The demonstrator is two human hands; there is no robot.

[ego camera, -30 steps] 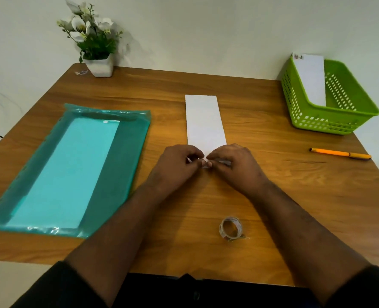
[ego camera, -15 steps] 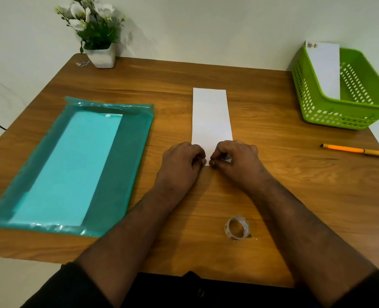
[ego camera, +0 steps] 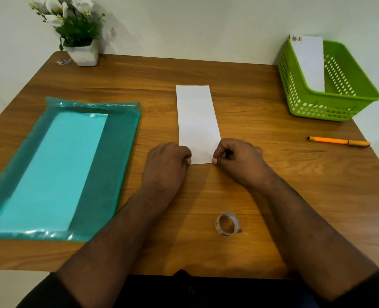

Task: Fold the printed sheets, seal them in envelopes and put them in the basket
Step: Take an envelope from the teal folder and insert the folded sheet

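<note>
White folded sheet is lying long-ways in the middle of the wooden table, running away from the person, and both hands are down at its near end. Left hand sits at the near left corner with the fingers curled under, thumb tip right against the paper edge, so it looks like it's pinching or pressing that corner, though I can't quite see how much paper it actually has. Right hand is doing the same on the near right corner, fingers curled in, thumb tip touching the bottom edge. Neither hand is spread flat. Over at the far right corner of the table there's the green basket, and one white envelope is already in it, leaning up against the back wall and sticking out over the rim. Left side has a teal plastic sleeve with a lighter turquoise stack of paper inside it, well apart from the sheet. A small roll of clear tape is near the front edge, between the two forearms but closer to the right one. An orange pen lies to the right, in front of the basket. White flowers in a white pot sit at the far left corner by the wall.
</note>
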